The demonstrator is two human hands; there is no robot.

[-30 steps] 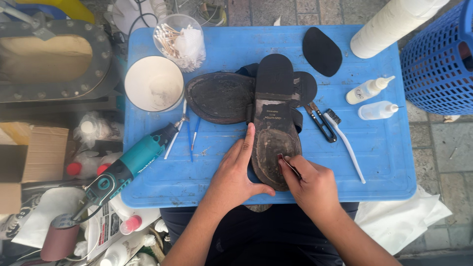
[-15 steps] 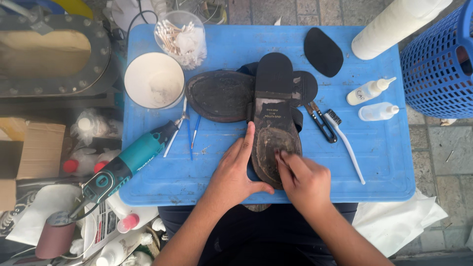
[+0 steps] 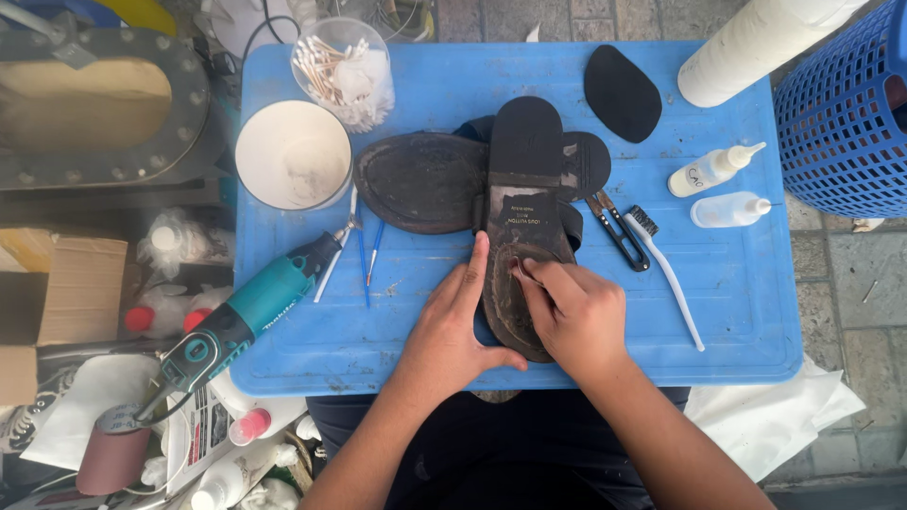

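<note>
A dark shoe [image 3: 521,203] lies sole-up on the blue table [image 3: 737,312], toe toward me, its worn sole scuffed and brownish. My left hand [image 3: 453,326] braces the shoe's left edge, fingers stretched along it and thumb curled over the toe end. My right hand [image 3: 576,316] rests on the sole's right side, fingers pinched on a thin tool [image 3: 522,272] whose tip touches the middle of the sole. Most of the tool is hidden in the fist. A second dark sole [image 3: 420,182] lies partly under the shoe on its left.
On the table are a white bowl [image 3: 293,154], a cup of cotton swabs [image 3: 345,71], a teal rotary tool [image 3: 246,312], thin brushes [image 3: 364,260], black snips [image 3: 619,229], a toothbrush [image 3: 666,274], two squeeze bottles [image 3: 713,170], and a black heel piece [image 3: 622,93]. A blue basket [image 3: 841,123] stands to the right.
My right hand has slid up the sole from near the toe toward the middle with the thin tool. The left hand and shoe have stayed put.
</note>
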